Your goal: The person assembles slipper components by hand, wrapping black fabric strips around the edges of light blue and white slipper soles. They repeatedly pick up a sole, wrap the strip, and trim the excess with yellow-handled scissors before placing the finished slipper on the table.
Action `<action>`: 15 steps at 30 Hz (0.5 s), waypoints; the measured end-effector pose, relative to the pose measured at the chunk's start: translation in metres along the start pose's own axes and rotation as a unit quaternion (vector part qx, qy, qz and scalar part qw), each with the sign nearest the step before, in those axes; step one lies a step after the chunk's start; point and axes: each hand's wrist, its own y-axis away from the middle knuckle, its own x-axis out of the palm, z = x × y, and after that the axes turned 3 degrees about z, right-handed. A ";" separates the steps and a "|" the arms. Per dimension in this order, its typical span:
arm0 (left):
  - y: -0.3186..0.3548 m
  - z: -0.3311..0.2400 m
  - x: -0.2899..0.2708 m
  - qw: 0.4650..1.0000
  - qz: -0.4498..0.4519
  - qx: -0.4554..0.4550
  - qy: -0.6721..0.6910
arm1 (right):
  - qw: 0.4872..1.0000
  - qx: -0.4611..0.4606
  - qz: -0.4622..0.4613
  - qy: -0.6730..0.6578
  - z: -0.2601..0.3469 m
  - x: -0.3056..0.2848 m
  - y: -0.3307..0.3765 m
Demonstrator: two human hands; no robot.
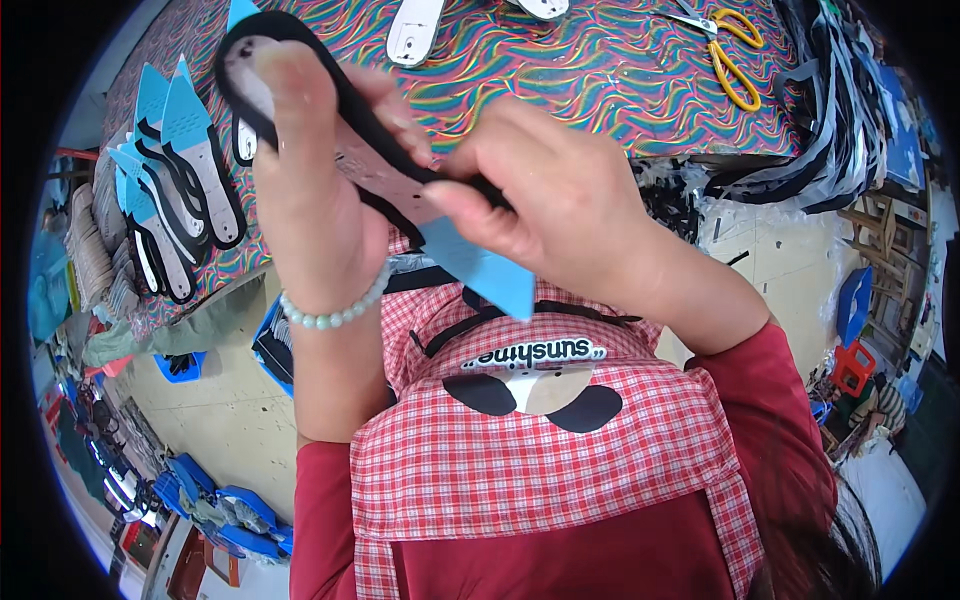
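A head-worn fisheye is looking down toward the tabletop [620, 95], with the left hand [318, 195] and right hand [565, 190] looming close; shapes at the rim are probably bending.

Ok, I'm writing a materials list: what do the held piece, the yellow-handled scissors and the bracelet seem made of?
Held piece: matte black edging, likely fabric or foam; smooth blue tip, perhaps plastic or coated sheet.
Scissors: greyish, metal-looking blades; smooth yellow handles, probably plastic.
Bracelet: rounded, pale green beads with a soft shine; stone, glass or plastic, unclear.
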 end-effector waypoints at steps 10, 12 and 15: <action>0.015 0.000 0.001 0.998 -0.051 -0.008 -0.047 | 0.823 0.308 0.043 -0.474 -0.006 0.001 0.021; 0.016 -0.001 0.006 0.992 -0.076 0.004 -0.099 | 0.823 0.306 0.046 -0.477 -0.007 0.004 0.026; 0.019 0.003 0.008 0.986 -0.078 0.049 -0.143 | 0.837 0.295 0.076 -0.454 -0.010 -0.001 0.026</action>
